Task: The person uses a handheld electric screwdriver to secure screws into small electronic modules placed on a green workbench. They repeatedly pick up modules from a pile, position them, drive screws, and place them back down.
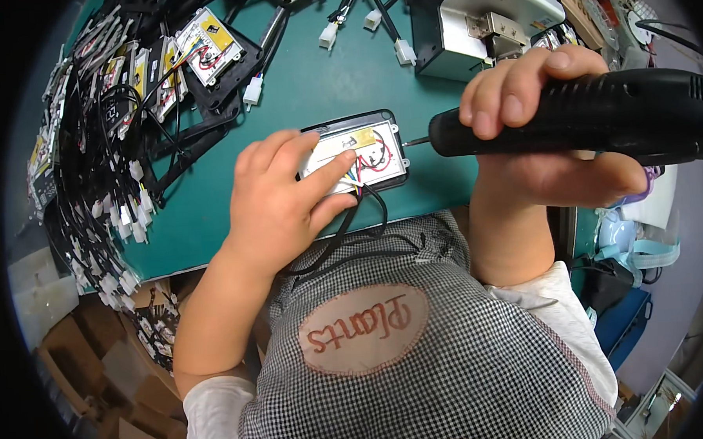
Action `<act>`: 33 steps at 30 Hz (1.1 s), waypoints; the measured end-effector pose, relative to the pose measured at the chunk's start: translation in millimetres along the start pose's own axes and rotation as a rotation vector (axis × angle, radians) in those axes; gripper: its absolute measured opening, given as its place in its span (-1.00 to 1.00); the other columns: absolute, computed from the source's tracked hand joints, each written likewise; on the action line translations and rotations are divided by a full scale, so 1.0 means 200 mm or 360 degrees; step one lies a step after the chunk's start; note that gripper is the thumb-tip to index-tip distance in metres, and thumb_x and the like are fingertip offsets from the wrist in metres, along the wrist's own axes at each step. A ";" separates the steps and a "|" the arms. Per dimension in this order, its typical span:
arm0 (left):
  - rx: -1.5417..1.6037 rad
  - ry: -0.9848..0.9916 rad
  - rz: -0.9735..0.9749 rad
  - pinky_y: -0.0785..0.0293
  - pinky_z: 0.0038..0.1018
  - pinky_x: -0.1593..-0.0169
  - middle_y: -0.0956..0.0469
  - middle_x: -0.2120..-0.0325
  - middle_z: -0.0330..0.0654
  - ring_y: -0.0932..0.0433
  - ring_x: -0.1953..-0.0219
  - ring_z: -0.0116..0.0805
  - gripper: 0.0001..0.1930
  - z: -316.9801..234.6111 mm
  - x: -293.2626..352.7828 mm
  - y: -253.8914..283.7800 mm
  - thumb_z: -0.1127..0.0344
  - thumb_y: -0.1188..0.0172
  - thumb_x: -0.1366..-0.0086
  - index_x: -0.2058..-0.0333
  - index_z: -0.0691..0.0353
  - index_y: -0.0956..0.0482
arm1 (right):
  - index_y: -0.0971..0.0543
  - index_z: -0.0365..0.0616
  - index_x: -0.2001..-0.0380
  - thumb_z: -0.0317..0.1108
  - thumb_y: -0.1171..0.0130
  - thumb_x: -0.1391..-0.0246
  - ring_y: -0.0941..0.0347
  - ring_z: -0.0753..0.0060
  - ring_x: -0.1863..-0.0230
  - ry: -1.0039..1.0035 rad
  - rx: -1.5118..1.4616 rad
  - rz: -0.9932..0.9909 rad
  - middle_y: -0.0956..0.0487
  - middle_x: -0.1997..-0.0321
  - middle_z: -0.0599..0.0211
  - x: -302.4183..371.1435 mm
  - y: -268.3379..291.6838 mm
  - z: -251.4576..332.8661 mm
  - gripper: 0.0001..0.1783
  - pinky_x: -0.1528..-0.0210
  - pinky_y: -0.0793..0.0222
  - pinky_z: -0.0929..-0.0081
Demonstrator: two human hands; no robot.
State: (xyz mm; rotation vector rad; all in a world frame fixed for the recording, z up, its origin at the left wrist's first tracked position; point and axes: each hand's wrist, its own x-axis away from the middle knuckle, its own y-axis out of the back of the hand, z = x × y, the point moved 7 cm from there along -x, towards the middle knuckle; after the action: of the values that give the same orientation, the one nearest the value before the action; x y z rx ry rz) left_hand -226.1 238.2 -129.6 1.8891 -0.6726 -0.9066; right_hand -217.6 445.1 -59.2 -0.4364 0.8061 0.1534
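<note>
My left hand (276, 195) rests on a small electronic unit (392, 161), its fingers and thumb closed on the left part. The unit is a pale circuit panel with a yellow label and coloured wires, set in a black housing (339, 124) on the green tabletop. A black cable (384, 210) runs from its near side toward my apron. Wrapped in my right hand (507, 95) is a thick black electric screwdriver (606, 118), held almost level. Its thin bit (417, 142) points left at the unit's right edge; whether it touches a screw cannot be made out.
Similar units (207, 49) with black cables are heaped at the left, their white connectors (124, 218) hanging over the table edge. A white-and-dark boxy machine (454, 42) stands at the back right. More connectors (405, 52) lie at the back. Cardboard boxes (75, 357) are below left.
</note>
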 end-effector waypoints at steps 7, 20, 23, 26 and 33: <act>0.0041 0.0183 0.0110 -0.30 -0.14 -0.13 -0.45 -0.04 -0.01 -0.41 -0.09 0.05 -0.56 0.06 0.02 0.00 0.22 -0.43 0.08 0.12 -0.03 -0.66 | -0.37 -0.30 0.03 0.54 -0.05 0.10 -0.48 0.25 0.52 -0.0008 0.0022 -0.0137 -0.49 0.43 0.12 0.04 0.04 -0.11 0.01 0.42 -0.47 0.30; 0.0123 0.0212 0.0104 -0.33 -0.12 -0.13 -0.44 -0.06 0.01 -0.42 -0.09 0.05 -0.52 0.08 0.02 -0.02 0.30 -0.45 0.14 0.13 0.00 -0.66 | -0.39 -0.29 0.13 0.46 -0.14 0.09 -0.44 0.30 0.58 -0.0164 0.0140 -0.0351 -0.48 0.52 0.18 0.09 0.08 -0.29 -0.09 0.50 -0.46 0.37; 0.0131 0.0225 0.0078 -0.33 -0.12 -0.14 -0.44 -0.06 0.01 -0.42 -0.09 0.05 -0.52 0.08 0.03 -0.02 0.30 -0.45 0.15 0.13 0.00 -0.66 | -0.38 -0.30 0.13 0.43 -0.21 0.14 -0.44 0.31 0.57 -0.0472 0.0518 -0.0361 -0.48 0.52 0.18 0.07 0.00 -0.29 -0.08 0.50 -0.46 0.38; 0.0122 0.0227 0.0066 -0.33 -0.11 -0.14 -0.44 -0.06 0.01 -0.42 -0.08 0.06 -0.52 0.08 0.03 -0.02 0.30 -0.46 0.15 0.13 0.00 -0.66 | -0.37 -0.31 0.14 0.41 -0.29 0.20 -0.46 0.31 0.55 -0.0494 0.0413 -0.0314 -0.49 0.50 0.17 0.08 -0.02 -0.30 -0.07 0.49 -0.46 0.39; 0.0143 0.0166 0.0048 -0.31 -0.07 -0.16 -0.44 -0.05 0.02 -0.42 -0.09 0.07 -0.52 0.04 0.00 -0.04 0.28 -0.44 0.13 0.12 0.00 -0.66 | -0.38 -0.25 0.21 0.34 -0.31 0.16 -0.43 0.40 0.60 -0.0364 0.0381 -0.0682 -0.46 0.56 0.26 0.09 0.10 -0.23 -0.17 0.54 -0.42 0.51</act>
State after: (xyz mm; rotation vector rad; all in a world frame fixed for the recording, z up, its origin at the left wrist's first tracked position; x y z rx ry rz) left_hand -233.1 237.9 -139.0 1.9858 -0.6863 -0.7645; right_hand -241.7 442.7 -106.5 -0.3483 0.4844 -0.2855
